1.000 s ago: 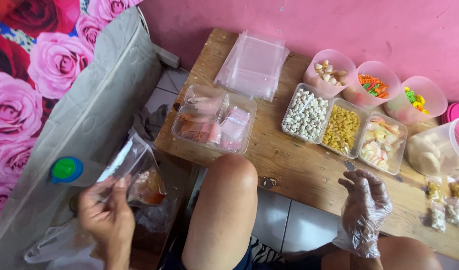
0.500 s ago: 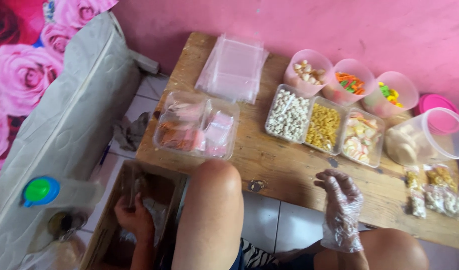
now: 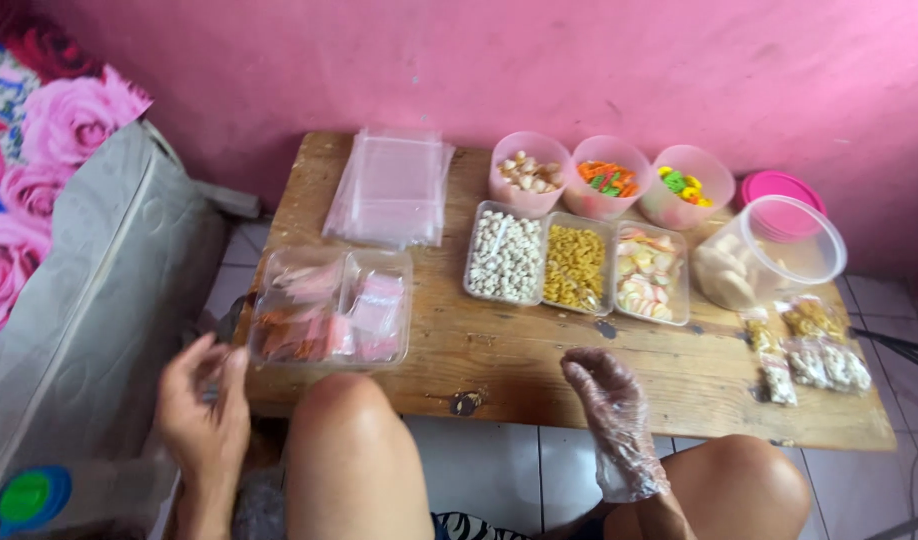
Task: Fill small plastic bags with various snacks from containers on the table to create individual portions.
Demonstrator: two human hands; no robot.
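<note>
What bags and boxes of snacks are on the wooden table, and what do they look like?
Small filled snack bags: table's right end, clear, brown and pale bits.
Stack of empty bags: far left, clear, flat.
Three rectangular tubs: middle, white, yellow, pink-white snacks.
Three round cups: by the wall, pink.
Big round tub: right, clear.
Lidded box: near left hand, clear, pink-orange packets.

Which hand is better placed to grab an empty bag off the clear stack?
Probably left. The bare left hand sits at the table's near-left corner, on the same side as the bag stack. The gloved right hand hovers farther right, nearer the snack trays.
</note>
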